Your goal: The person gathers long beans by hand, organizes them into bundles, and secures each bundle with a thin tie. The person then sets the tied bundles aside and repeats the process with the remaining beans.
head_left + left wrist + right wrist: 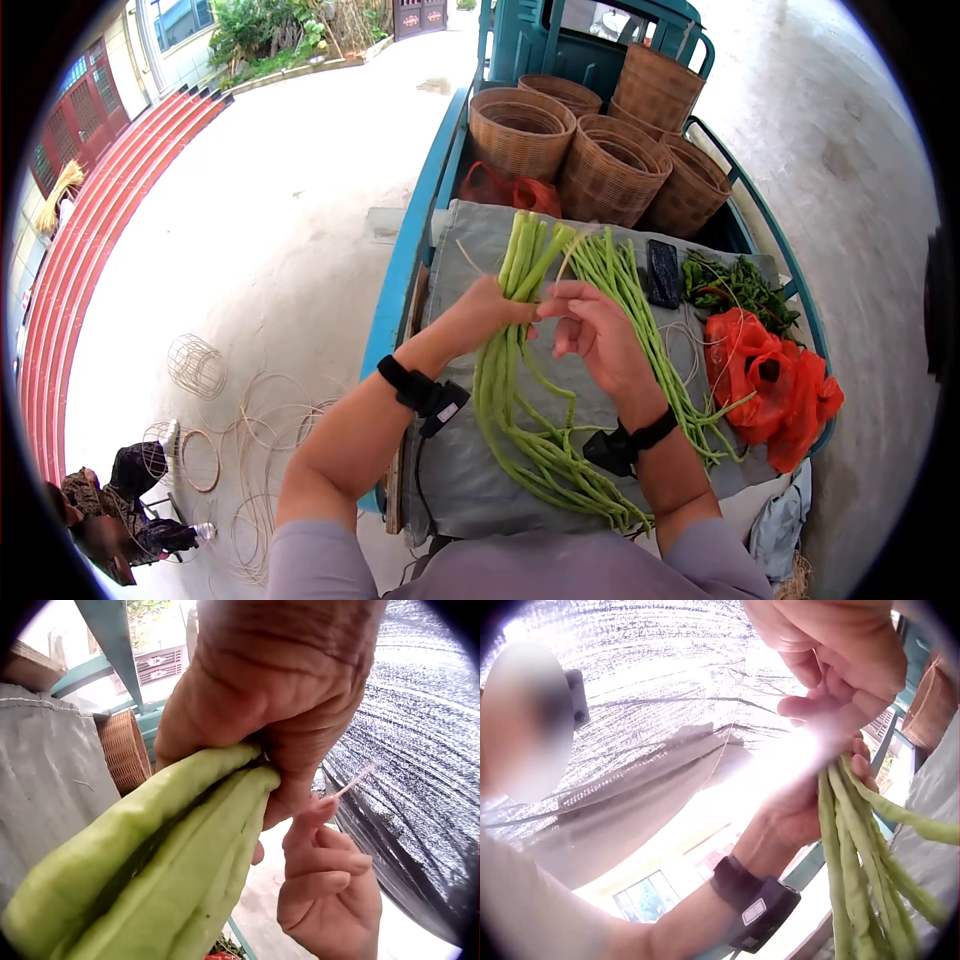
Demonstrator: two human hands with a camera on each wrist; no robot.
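Several beans (pixel 491 380) are gripped in the curled left hand (pixel 490 308), while the right hand (pixel 598 338), fingers bent, pinches a strand (pixel 355 781).

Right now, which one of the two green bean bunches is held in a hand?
The bunch on the left, gripped by the left hand. The other bunch lies ungripped on the grey cloth, nearer the red bag.

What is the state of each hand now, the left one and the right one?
Left hand: closed around a bundle of long green beans.
Right hand: thumb and finger pinch a thin pale strand.
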